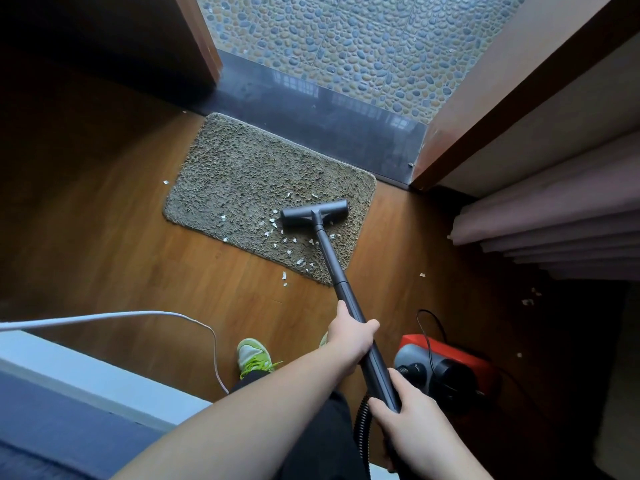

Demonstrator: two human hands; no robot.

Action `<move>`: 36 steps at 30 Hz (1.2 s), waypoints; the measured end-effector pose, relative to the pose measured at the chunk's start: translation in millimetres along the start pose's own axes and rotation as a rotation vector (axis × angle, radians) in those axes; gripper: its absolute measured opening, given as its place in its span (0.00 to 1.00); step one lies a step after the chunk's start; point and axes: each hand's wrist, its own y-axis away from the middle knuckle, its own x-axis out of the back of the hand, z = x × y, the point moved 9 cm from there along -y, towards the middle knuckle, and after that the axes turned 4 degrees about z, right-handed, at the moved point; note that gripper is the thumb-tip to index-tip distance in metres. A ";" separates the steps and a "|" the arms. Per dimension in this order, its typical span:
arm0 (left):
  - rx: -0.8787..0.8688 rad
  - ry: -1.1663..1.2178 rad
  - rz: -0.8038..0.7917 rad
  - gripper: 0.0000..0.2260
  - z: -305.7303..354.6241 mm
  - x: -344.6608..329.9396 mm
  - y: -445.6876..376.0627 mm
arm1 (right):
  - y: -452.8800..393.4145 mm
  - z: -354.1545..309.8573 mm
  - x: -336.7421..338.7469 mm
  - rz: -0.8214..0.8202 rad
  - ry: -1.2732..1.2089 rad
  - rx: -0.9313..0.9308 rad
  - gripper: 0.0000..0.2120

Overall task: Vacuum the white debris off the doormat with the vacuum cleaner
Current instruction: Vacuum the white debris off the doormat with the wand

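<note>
A shaggy grey-brown doormat (pixel 242 181) lies on the wooden floor before a doorway. White debris (pixel 292 242) is scattered over its near half and a few bits lie on the floor beside it. The dark vacuum nozzle head (pixel 313 213) rests on the mat's near right part. Its wand (pixel 341 284) runs back toward me. My left hand (pixel 351 332) grips the wand midway. My right hand (pixel 408 420) grips the wand's lower end where the black hose (pixel 362 434) joins.
The red and grey vacuum body (pixel 446 365) sits on the floor at right. A white cable (pixel 138 315) loops across the floor at left. A green shoe (pixel 254 356) stands below the mat. Pebble tiles (pixel 363 46) lie beyond a dark threshold (pixel 329 123). Curtain folds (pixel 547 230) hang at right.
</note>
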 end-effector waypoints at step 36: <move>0.017 0.107 0.011 0.37 52.3 32.7 -28.9 | -47.2 -46.2 16.2 -0.032 0.024 0.050 0.10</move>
